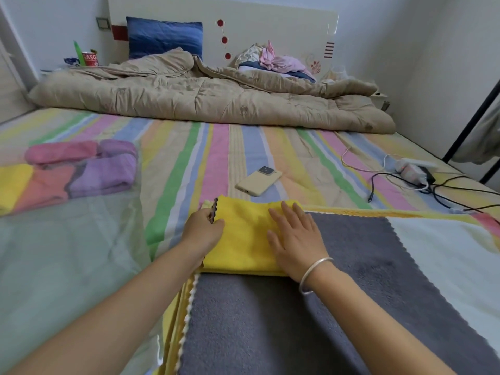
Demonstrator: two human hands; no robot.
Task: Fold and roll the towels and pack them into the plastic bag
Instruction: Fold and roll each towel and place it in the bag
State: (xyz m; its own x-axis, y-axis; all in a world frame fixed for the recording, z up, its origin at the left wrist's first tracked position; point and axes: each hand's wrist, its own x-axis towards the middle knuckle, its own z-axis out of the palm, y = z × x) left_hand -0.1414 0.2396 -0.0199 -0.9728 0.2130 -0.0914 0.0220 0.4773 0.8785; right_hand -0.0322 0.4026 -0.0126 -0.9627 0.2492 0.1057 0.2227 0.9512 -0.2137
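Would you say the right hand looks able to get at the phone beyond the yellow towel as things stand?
Probably yes: the phone lies uncovered on the striped sheet just past the yellow towel, nothing stands between, and the right hand rests flat on that towel, holding nothing.

Taken by a single wide-angle camera worn on the head. Aimed forward and down along a bed [243, 147], toward the headboard [270, 28] far off at 12 o'clock. Held very close to the left hand [204, 231] and right hand [296, 239], both just below centre on a yellow towel [243, 247], with forearms entering from 6 o'clock. Stretched wide enough to catch walls [433, 50] at 10 and 2 o'clock, bowed by the lens, and a phone [258, 179] at mid-distance near centre.
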